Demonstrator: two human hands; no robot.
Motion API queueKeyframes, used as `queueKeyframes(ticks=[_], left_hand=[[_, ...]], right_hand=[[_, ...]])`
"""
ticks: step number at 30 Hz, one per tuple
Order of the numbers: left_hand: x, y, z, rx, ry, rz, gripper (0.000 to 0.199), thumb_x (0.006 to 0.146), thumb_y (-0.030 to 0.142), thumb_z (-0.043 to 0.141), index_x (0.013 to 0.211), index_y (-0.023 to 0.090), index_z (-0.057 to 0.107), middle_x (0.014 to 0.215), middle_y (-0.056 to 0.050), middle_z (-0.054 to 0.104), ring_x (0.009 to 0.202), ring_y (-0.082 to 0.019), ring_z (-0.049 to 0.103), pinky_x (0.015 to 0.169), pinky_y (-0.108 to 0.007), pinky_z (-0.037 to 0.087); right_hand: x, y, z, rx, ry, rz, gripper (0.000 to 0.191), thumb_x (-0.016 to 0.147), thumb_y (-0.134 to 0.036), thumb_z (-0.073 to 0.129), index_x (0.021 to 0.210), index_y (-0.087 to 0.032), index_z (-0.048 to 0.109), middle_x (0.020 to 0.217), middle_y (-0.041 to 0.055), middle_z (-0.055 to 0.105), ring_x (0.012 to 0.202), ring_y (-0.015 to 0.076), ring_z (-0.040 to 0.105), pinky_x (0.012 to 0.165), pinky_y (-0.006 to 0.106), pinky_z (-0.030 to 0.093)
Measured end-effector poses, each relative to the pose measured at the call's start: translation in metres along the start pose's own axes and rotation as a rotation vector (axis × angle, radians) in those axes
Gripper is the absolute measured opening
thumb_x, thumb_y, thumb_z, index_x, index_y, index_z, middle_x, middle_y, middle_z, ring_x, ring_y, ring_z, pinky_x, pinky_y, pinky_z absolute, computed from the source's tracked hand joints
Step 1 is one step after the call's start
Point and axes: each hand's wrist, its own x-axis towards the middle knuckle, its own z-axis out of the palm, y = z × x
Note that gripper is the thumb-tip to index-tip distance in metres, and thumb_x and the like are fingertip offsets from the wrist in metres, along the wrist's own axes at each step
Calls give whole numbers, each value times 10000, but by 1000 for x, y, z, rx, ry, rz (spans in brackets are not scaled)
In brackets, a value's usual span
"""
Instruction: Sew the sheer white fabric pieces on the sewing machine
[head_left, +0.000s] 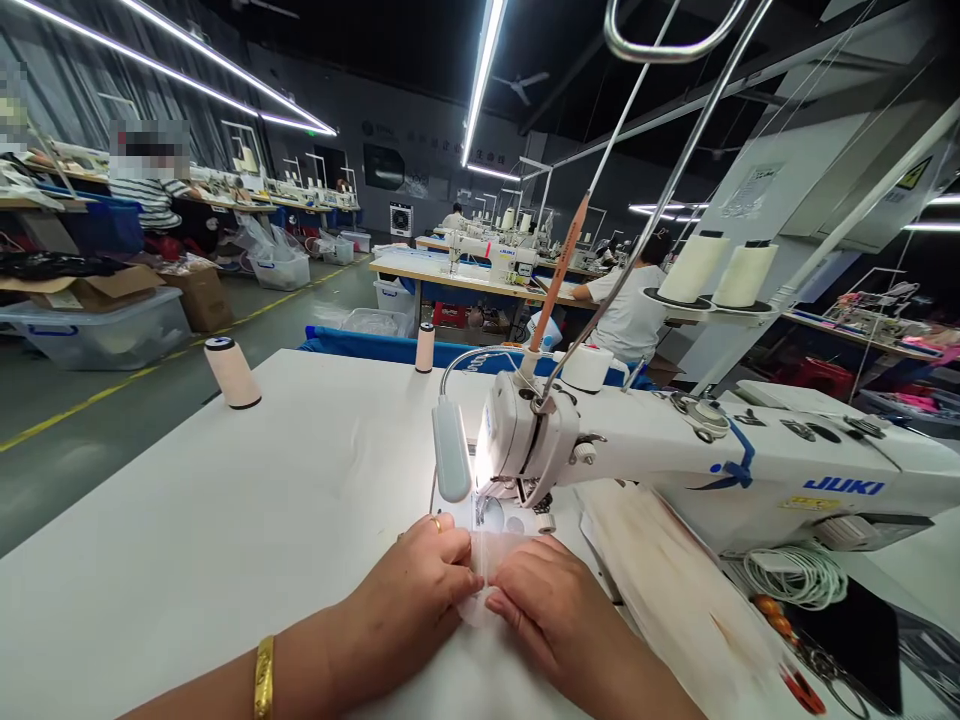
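A thin, whitish sheer piece of fabric point(491, 548) lies at the needle area of the white sewing machine point(637, 440). My left hand point(420, 575) grips its left side, thumb and fingers pinched together just in front of the presser foot. On the other side my right hand point(551, 600) pinches the same fabric, its thumb close to the left thumb. A rounded bit of the fabric shows below both thumbs. A lit lamp point(451, 450) hangs left of the needle and brightens the spot. The needle tip itself is hard to make out in the glare.
Two thread cones, one pale pink point(232, 373) and one smaller point(424, 348), stand on the white table point(315, 480). Right of my hands lie a beige cloth point(675, 580), a coiled white cable point(796, 577), a dark tablet-like slab point(855, 640) and red-handled scissors point(802, 690). Other people sit at machines beyond.
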Motion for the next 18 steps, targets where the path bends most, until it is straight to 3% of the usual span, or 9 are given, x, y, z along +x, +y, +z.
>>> queueKeyframes(ticks=[11, 14, 16, 18], left_hand=[[16, -11, -2, 112, 65, 16, 240, 823, 72, 513, 729, 195, 696, 698, -34, 519, 643, -161, 387, 571, -281, 267], [17, -13, -3, 74, 33, -8, 220, 830, 87, 518, 728, 185, 687, 772, -54, 567, 694, -170, 443, 579, -280, 279], [18, -14, -4, 15, 8, -25, 234, 851, 97, 500, 728, 180, 681, 776, -55, 589, 699, -173, 460, 592, -286, 299], [20, -15, -7, -60, -13, -44, 243, 872, 113, 492, 754, 187, 692, 752, -41, 600, 694, -172, 481, 607, -288, 331]], right_hand=[[3, 11, 9, -62, -8, 51, 208, 1043, -188, 406, 880, -213, 533, 830, 5, 623, 795, 178, 562, 738, 330, 394], [4, 7, 7, -11, -36, 81, 115, 1020, -314, 532, 955, -226, 567, 894, 8, 654, 833, 194, 579, 770, 343, 426], [4, 5, 6, 36, -54, 121, 274, 915, -447, 692, 1066, -249, 578, 991, 12, 670, 885, 218, 588, 775, 348, 450], [5, 4, 8, 44, -23, 142, 267, 926, -422, 680, 1116, -264, 578, 1032, 22, 675, 912, 233, 598, 767, 352, 461]])
